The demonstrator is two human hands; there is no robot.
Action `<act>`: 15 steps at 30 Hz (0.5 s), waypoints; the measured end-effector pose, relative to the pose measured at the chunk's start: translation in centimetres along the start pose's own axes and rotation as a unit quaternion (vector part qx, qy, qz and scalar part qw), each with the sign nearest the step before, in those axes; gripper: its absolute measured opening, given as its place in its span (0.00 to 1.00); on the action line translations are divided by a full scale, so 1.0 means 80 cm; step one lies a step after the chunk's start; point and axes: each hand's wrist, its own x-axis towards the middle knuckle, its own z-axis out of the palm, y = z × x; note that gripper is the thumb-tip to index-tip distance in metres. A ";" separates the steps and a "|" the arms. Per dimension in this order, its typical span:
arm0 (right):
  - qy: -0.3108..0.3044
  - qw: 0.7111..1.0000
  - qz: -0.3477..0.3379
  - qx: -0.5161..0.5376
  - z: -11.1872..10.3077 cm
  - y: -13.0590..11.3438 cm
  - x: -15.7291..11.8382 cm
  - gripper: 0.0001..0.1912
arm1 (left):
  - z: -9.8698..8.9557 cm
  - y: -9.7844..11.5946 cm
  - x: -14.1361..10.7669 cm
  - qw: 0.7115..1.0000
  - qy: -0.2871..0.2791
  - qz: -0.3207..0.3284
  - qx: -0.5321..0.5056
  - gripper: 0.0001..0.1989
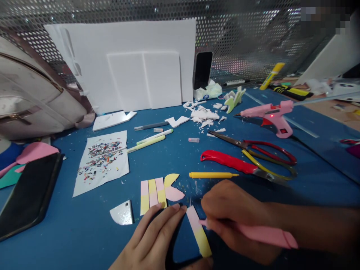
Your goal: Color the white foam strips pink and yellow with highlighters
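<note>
My right hand [230, 217] is closed round a pink marker [261, 233], its tip against the edge of a pink-and-yellow strip [198, 230]. My left hand [157, 240] lies with its fingers stretched out; the fingertips rest by the top of the strip and the thumb is at its lower yellow end. Just beyond the left fingertips lies a set of pink and yellow striped pieces [153, 193], with a yellow and a pink petal-like piece [174, 193] at its right. A yellow marker [213, 175] lies above my right hand.
A red-handled knife [227, 162], scissors [270, 153] and a pink glue gun [271, 112] lie at right. White scraps [204, 115] and a white board [126, 37] stand behind. At left are a paper with bits [120, 165], a black phone [30, 191] and a bag [33, 97].
</note>
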 end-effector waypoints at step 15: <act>-0.002 0.999 -0.001 0.033 -0.001 0.000 0.000 0.13 | 0.003 0.001 -0.002 1.000 0.000 -0.006 -0.007 0.35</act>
